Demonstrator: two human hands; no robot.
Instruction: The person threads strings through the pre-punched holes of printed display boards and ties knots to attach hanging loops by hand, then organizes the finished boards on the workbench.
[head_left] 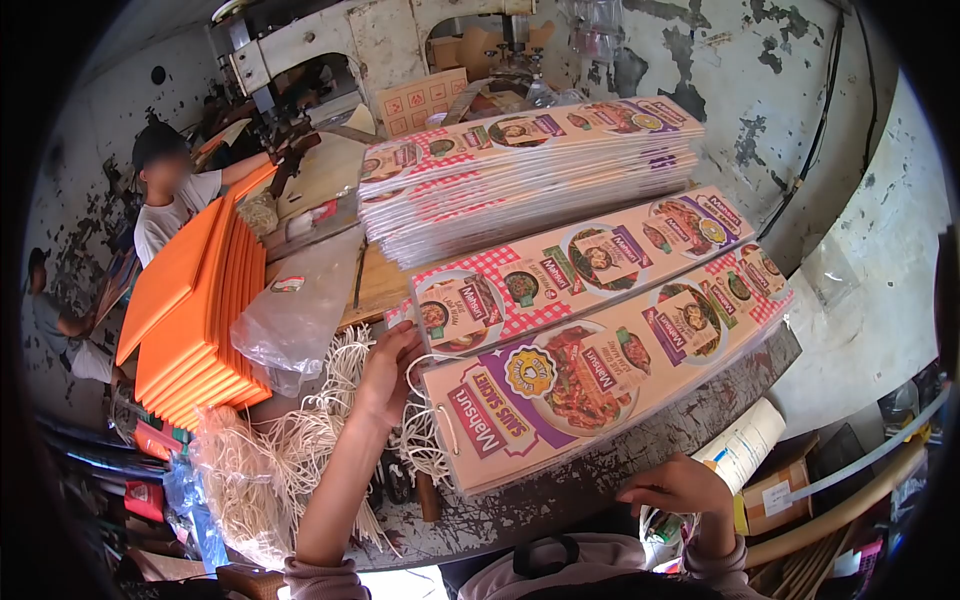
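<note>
My left hand [392, 372] rests at the left end of the printed Mahsuri packs, its fingers at the edge beside a white cord loop. The near pack [585, 385] lies on the worn dark table [480, 520], with a cord through its left end. Behind it lies another printed pack [545, 275], partly overlapped. My right hand [680, 488] hovers by the table's front edge, fingers bent and apart, holding nothing visible. Bundles of white cord [310, 450] lie left of my left forearm. What my left fingertips hold, if anything, is hidden.
A tall stack of printed packs [530, 165] stands behind. Orange folded pieces [200, 310] and a clear plastic bag [300, 315] are at the left. Two other people are at the far left. A rolled sheet [745, 440] and a cardboard box [780, 500] are at the right.
</note>
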